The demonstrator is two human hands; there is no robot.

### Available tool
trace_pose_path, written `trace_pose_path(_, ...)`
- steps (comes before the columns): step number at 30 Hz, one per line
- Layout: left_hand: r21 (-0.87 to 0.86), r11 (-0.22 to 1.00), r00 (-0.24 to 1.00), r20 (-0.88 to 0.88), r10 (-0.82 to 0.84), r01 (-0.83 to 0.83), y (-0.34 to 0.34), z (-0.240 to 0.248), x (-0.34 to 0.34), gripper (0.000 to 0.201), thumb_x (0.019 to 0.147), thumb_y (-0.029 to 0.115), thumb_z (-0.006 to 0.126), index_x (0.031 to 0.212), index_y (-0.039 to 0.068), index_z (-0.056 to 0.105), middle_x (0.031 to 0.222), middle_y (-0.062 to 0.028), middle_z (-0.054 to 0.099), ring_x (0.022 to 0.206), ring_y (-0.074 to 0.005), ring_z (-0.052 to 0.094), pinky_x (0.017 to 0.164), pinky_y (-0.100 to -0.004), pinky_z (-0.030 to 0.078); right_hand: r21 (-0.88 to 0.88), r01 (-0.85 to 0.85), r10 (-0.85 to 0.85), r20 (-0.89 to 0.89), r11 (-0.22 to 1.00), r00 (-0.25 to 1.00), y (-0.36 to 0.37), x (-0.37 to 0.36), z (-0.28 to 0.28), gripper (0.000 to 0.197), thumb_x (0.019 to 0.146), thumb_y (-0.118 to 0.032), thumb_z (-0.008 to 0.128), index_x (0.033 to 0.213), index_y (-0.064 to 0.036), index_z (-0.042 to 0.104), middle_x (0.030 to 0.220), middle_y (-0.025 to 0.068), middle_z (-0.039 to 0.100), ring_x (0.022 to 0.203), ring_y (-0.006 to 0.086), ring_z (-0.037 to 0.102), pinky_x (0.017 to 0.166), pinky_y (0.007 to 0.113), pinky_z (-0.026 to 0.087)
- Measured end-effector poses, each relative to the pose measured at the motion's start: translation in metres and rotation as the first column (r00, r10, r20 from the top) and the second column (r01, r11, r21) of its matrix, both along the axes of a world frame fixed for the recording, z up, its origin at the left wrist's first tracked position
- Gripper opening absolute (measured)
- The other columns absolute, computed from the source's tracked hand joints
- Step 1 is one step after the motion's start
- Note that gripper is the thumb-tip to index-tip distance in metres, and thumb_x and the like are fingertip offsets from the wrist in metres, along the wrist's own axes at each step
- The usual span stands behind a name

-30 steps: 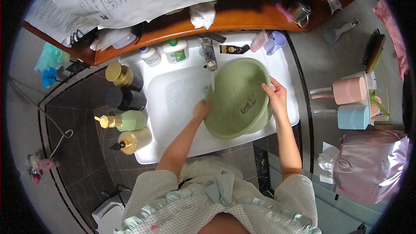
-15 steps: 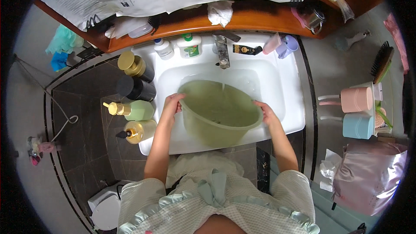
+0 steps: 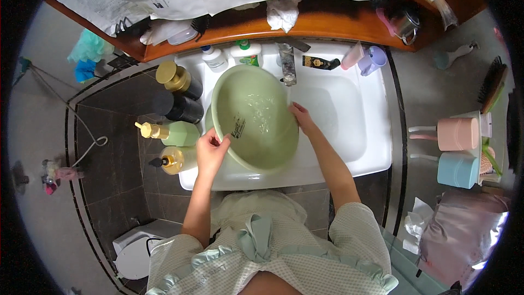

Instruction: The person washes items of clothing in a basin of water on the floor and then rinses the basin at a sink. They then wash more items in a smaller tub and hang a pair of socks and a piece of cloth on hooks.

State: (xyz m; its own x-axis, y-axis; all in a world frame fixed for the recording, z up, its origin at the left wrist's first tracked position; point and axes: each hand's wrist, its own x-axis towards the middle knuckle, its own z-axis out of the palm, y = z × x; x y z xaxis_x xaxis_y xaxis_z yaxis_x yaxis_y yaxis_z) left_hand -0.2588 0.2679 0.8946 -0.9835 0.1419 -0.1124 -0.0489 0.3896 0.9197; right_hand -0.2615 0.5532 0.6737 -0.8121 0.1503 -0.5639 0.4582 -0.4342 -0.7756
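A light green plastic basin (image 3: 248,147) is tilted over the left part of the white sink (image 3: 375,131). Dark printing and bright glints show on its inside; whether water remains in it is hard to tell. My left hand (image 3: 212,152) grips the near-left rim, thumb over the edge. On the opposite side, my right hand (image 3: 302,117) grips the basin's right rim, its fingertips partly hidden. Just beyond the basin stands the metal faucet (image 3: 287,65), right of the basin's far rim.
Several pump bottles, including a green one (image 3: 183,133) and a black one (image 3: 185,107), line the sink's left edge. Behind lie a dark tube (image 3: 319,62) and a purple cup (image 3: 373,60). A wooden shelf (image 3: 229,30) runs above; pink (image 3: 457,134) and blue cups (image 3: 457,165) hang right.
The basin has moved left and away from me, from the sink's middle, and its tilt has changed, showing more of its inside. Both hands have kept hold, the right hand moving left with it.
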Motion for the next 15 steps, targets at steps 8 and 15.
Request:
trace_pose_path(8, -0.411, 0.911, 0.959, -0.249, -0.137, 0.024, -0.010, -0.039, 0.006, 0.015, 0.072, 0.014, 0.064, 0.080, 0.002, 0.060, 0.089, -0.0074, 0.053, 0.085, -0.0221, 0.050, 0.058, -0.0298, 0.042, 0.415, 0.065, 0.046, -0.252, 0.908, 0.967, 0.028, -0.006, -0.009, 0.023, 0.080, -0.018, 0.060, 0.093, -0.0004, 0.053, 0.070, -0.0002, 0.055, 0.062, 0.0056, 0.048, 0.057, 0.020, 0.040)
trace_pose_path(15, -0.172, 0.981, 0.990, -0.096, -0.102, 0.085, -0.016, -0.105, -0.019, 0.021, 0.078, 0.009, 0.060, 0.096, 0.000, 0.057, 0.100, -0.0086, 0.049, 0.087, -0.0171, 0.052, 0.066, -0.0259, 0.046, 0.585, 0.212, -0.117, -0.197, 0.783, 0.973, 0.043, 0.030, -0.003, 0.022, 0.073, -0.017, 0.067, 0.074, -0.0041, 0.050, 0.058, -0.0024, 0.046, 0.054, 0.0056, 0.039, 0.047, 0.022, 0.032)
